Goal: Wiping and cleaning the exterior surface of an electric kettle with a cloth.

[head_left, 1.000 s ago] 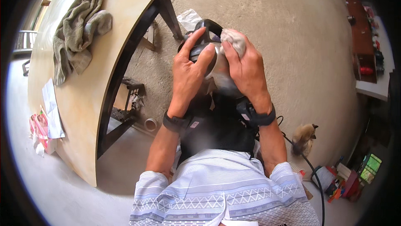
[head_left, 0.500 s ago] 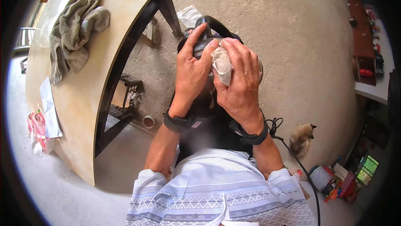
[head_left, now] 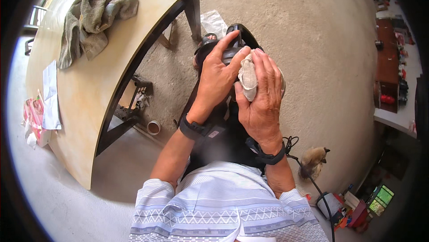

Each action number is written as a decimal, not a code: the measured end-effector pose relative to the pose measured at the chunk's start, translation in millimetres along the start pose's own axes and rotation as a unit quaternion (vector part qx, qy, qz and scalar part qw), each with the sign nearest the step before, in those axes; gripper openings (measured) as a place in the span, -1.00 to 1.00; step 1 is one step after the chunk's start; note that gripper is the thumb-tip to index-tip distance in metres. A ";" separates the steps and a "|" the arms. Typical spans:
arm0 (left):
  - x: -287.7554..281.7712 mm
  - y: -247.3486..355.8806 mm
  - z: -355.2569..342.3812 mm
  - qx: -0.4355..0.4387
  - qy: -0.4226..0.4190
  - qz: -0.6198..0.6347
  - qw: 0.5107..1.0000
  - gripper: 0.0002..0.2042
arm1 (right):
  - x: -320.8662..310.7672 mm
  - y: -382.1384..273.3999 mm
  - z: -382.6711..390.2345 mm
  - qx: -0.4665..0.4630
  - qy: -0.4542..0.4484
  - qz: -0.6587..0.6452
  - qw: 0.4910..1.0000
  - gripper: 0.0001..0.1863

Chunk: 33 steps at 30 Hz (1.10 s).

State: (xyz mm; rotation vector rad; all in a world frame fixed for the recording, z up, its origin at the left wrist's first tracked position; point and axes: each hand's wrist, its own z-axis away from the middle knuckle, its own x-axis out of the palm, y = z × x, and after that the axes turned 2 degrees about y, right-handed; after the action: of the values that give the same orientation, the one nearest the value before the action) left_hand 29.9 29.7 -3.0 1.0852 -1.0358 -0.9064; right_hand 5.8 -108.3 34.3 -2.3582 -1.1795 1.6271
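Note:
My left hand (head_left: pixel 216 74) grips a black and silver appliance (head_left: pixel 231 54) above my lap, index finger along its black handle and thumb over the rounded part. My right hand (head_left: pixel 263 96) holds a crumpled off-white cloth (head_left: pixel 247 77) against it, fingers lying over the cloth and thumb at its lower left. The cloth sits just right of my left thumb. Much of the appliance is hidden beneath both hands.
A curved table (head_left: pixel 76 143) at left holds a grey-green towel (head_left: pixel 96 16), white paper (head_left: pixel 51 94) and pink packet (head_left: pixel 33 116). A black crate (head_left: pixel 140 96) lies beneath. A cat (head_left: pixel 313 161) sits right, beside a black cable (head_left: pixel 321 195). Cluttered shelving (head_left: pixel 386 63) lines the right.
My right hand has turned, bringing the cloth lower and leftward, beside my left thumb, with fingers over its top. My left hand keeps its grip. The view has shifted slightly.

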 end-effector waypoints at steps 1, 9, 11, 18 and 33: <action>1.1 -0.1 -0.5 0.024 -0.004 -0.021 0.999 -0.48 | 0.7 4.2 0.3 0.000 0.001 0.011 1.000 -0.25; -5.7 0.1 -7.5 0.015 -0.094 -0.002 0.995 -0.36 | -11.6 30.3 -30.9 0.083 -0.009 -0.102 0.991 -0.41; -4.1 0.7 -9.6 0.020 -0.096 0.014 0.995 -0.37 | -15.5 36.9 -37.3 0.125 -0.016 -0.135 0.983 -0.41; 14.4 1.5 -6.8 0.002 -0.063 0.080 0.995 -0.46 | -28.8 32.1 -31.1 0.239 -0.026 -0.256 0.936 -0.42; 18.9 1.3 -5.8 -0.004 -0.051 0.080 0.995 -0.50 | -31.4 44.6 -41.8 0.171 -0.046 -0.176 0.968 -0.41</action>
State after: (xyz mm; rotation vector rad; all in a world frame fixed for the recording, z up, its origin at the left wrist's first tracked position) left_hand 40.6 13.6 1.4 0.9422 -1.1845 -0.8431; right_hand 59.7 -143.5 58.3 -1.7705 -1.1415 1.6664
